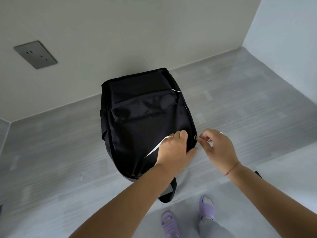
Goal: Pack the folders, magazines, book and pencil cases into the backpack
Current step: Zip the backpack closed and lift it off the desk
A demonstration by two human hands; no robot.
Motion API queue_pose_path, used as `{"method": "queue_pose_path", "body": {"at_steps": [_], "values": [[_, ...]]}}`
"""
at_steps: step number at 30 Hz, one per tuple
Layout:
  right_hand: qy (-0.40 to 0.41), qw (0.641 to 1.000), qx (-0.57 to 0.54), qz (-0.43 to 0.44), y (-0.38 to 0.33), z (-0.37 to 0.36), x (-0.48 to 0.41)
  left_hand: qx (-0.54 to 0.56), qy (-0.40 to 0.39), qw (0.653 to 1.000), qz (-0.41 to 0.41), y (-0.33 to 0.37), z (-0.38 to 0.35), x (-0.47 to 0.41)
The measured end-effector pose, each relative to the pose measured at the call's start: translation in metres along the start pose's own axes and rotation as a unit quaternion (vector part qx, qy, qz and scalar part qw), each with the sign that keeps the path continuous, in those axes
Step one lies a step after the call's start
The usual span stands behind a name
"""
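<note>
A black backpack [142, 121] lies flat on the grey counter [60, 152], front pocket up, its top end toward me. My left hand [173, 148] presses on the backpack's near right corner, fingers curled over the fabric beside a white stripe. My right hand [217, 148] sits just off the bag's right edge and pinches the small metal zipper pull [197, 137] between thumb and forefinger. No folders, magazines, book or pencil cases are visible.
A wall with a grey power socket [35, 54] rises behind the counter. A black strap [169, 191] hangs over the counter's front edge. Below, my feet in purple slippers [187, 215] stand on the floor.
</note>
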State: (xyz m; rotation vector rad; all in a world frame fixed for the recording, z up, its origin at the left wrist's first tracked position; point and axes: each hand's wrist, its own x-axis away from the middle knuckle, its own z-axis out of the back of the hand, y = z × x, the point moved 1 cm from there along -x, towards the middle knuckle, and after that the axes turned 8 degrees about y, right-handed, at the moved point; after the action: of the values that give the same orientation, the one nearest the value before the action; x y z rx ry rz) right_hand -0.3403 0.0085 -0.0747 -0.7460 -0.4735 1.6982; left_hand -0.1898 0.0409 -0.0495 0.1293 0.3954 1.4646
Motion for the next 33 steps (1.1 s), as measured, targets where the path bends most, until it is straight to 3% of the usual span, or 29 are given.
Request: {"method": "queue_pose_path", "body": {"at_steps": [11,21,29,33], "values": [[-0.002,0.997,0.019,0.081,0.032,-0.001,-0.063,0.027,-0.026,0.999,-0.004,0.007,-0.012,-0.008],[-0.04,0.989,0.063,0.126,0.04,-0.028,-0.145,0.037,-0.024,0.998,0.052,0.011,-0.019,-0.011],[-0.02,0.997,0.044,0.059,0.047,-0.04,-0.142,0.015,-0.031,0.998,0.054,0.009,-0.027,-0.01],[-0.059,0.998,-0.009,-0.026,0.04,-0.049,-0.147,0.022,-0.042,0.996,0.077,0.005,-0.025,-0.011]]}}
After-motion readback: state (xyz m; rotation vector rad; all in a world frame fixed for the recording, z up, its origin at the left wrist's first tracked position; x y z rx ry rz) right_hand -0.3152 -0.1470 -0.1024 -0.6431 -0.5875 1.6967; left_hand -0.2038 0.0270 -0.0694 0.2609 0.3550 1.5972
